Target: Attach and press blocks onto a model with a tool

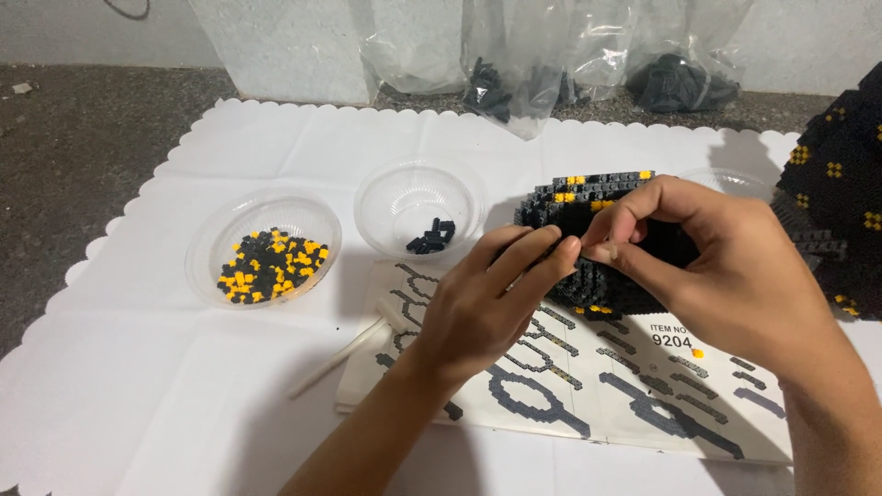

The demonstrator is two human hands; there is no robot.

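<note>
Head view | left hand and right hand fingertips meeting, pinching black brick model | instruction sheet beneath

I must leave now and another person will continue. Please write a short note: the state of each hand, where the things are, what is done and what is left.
Left hand: fingertips pinched together at the near edge of the black block model; whether a piece is in the grip cannot be seen.
Right hand: curled over the model's front, steadying it.
The model stands on the instruction sheet. A white tool lies at the sheet's left edge.
Bowl with black and yellow pieces at the left; bowl with few black pieces beside it.
Done: several rows are built, with some yellow blocks.
Left: loose pieces remain in both bowls.
</note>
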